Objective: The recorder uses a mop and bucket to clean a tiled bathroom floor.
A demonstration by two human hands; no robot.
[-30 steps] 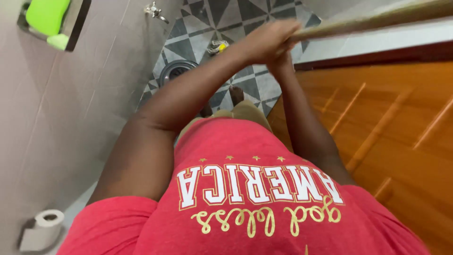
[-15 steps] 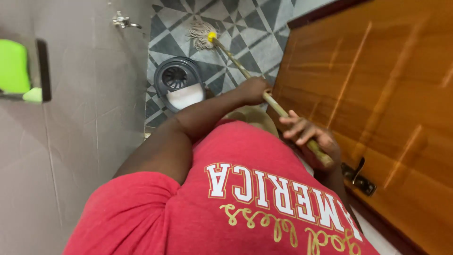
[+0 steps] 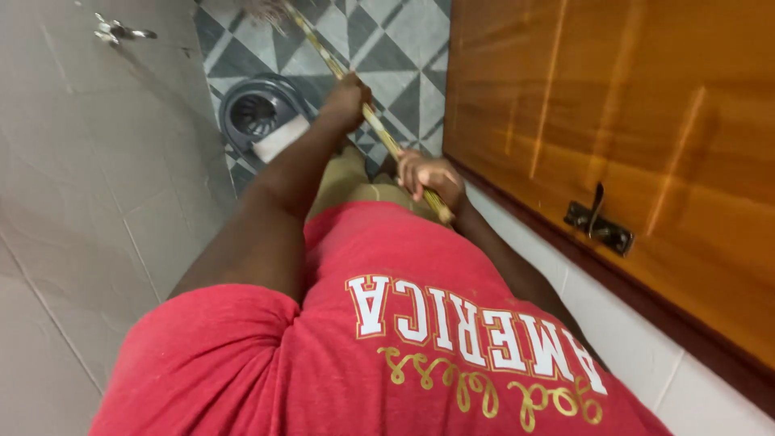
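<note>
A long wooden mop handle [image 3: 379, 129] slants across the patterned grey-and-white floor tiles [image 3: 404, 48], its stringy head [image 3: 266, 10] blurred at the top edge. The left hand [image 3: 349, 95] has its grip clamped round the handle farther down the shaft, toward the head; the right hand [image 3: 429, 178] has its grip clamped round the near end, close to the red shirt [image 3: 387, 339]. Left of the left hand sits a round grey floor drain [image 3: 254, 113]. Right of both hands stands a wooden door [image 3: 613, 121] with a dark metal latch [image 3: 599, 222]

The broom head [image 3: 262, 10] is blurred and cut off by the top edge.
</note>
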